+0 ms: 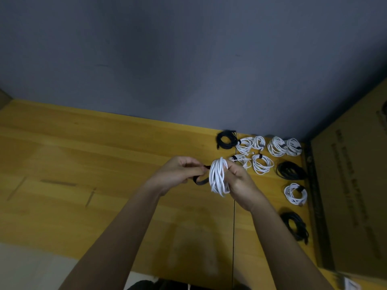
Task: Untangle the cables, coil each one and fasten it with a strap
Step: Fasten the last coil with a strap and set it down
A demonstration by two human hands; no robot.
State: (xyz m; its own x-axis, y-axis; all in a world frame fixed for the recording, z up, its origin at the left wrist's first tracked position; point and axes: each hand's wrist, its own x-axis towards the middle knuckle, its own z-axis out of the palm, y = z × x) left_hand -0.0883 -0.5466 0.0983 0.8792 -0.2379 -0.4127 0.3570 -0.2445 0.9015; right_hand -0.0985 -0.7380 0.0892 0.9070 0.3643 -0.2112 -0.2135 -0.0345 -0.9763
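My right hand (pixel 240 181) grips a coiled white cable (pixel 218 176) and holds it upright above the wooden table (pixel 83 155). A black strap (pixel 201 181) runs from the coil's left side in a loop. My left hand (pixel 178 172) pinches that strap close to the coil. Both hands are raised off the tabletop, near the middle of the view.
Several strapped white coils (pixel 262 163) and black coils (pixel 290 169) lie in rows at the table's back right. A large cardboard box (pixel 351 195) stands along the right edge. A grey wall (pixel 188 59) rises behind the table.
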